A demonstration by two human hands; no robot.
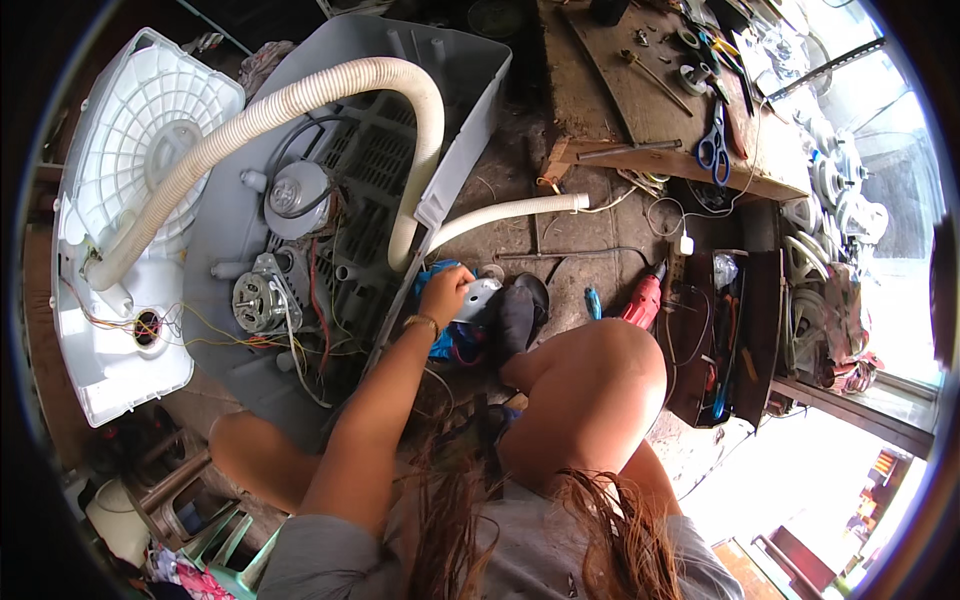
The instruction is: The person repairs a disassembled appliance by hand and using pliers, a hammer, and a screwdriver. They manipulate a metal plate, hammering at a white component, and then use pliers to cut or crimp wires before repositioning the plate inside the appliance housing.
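Note:
My left hand (447, 292) reaches down beside my foot, fingers closed on the edge of a pale grey metal plate (478, 302) with holes. Under and around the plate lies a blue cloth or bag (438, 341). To the left is a large grey appliance housing (474, 85) holding a motor (255, 300), a round clear-topped part (296, 192), wires and a long ribbed cream hose (360, 75). A white plastic panel (100, 375) leans at the far left, with wires running to it. My right forearm goes down behind my bent knee, which hides that hand.
A wooden workbench (590, 90) with scissors (713, 145) and tools stands ahead right. A red drill (642, 300) and dark toolbox (760, 390) lie right of my knee. Stacked white pulleys (855, 215) line the window. A stool (225, 555) is behind left.

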